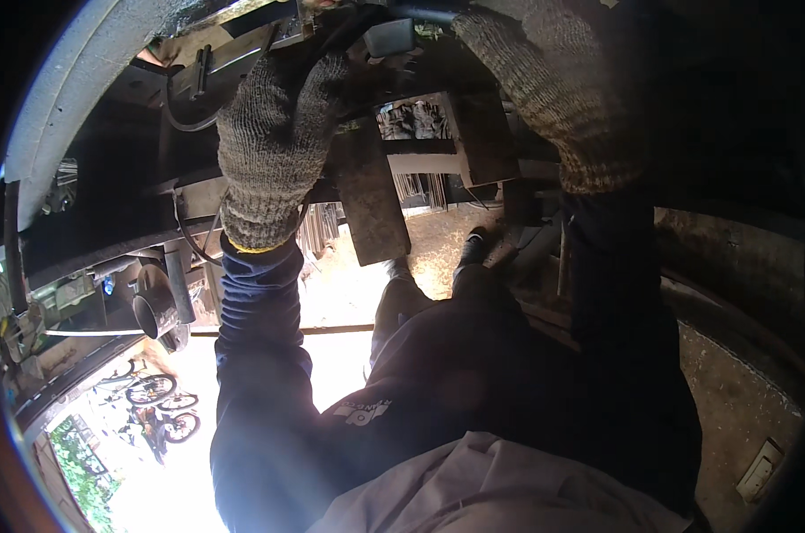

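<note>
Both my hands wear thick grey-brown knitted gloves and are raised to the top of the head view. My left hand [274,147] is closed, its thumb and fingers around a dark curved bar [347,31]. The bar runs right along the top edge towards my right hand [558,84]. There the glove's thumb side lies against the bar's right end; deep shade and the picture's edge hide the other fingers. A small grey box-shaped piece [390,38] sits between my hands, just under the bar. Two worn flat plates [373,200] [481,138] hang or stand below it.
A short open pipe [156,302] and dark metal frame parts lie left of my left arm. Thin rods [318,231] stand behind the plates. Bicycles [158,400] stand in bright light at lower left. A wall with a light switch plate [760,471] is at lower right.
</note>
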Demonstrator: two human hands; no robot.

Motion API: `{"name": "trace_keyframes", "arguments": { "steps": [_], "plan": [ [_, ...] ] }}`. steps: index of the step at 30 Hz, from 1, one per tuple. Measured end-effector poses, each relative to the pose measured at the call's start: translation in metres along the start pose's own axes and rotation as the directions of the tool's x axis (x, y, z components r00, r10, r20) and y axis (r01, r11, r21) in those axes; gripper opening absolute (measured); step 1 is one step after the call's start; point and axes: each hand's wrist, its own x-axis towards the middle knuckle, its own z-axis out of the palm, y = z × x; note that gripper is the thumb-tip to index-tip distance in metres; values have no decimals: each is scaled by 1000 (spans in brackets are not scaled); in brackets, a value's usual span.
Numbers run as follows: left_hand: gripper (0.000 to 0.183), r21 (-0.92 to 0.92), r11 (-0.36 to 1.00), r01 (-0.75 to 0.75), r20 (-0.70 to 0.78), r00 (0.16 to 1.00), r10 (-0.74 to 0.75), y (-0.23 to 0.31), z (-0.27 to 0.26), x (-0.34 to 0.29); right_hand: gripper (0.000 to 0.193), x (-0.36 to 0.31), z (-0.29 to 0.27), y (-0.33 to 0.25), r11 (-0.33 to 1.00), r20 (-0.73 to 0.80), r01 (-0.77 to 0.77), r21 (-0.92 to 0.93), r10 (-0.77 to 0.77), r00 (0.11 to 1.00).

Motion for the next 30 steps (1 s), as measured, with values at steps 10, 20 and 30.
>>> {"name": "trace_keyframes", "arguments": {
  "steps": [10, 20, 30],
  "plan": [
    [28, 20, 982, -189, 0, 982, 189, -8, 0, 5, 39, -9, 9, 2, 998, -77, -50, -45, 46, 996],
    [27, 146, 980, -132, 21, 991, 131, -5, -4, 3, 34, -10, 10, 11, 975, -114, 110, -193, -133, 985],
    [26, -33, 999, 0, -16, 1000, 0, -8, -2, -1, 30, -16, 18, 22, 966, -207, 149, -209, -193, 959]
  ]
}}
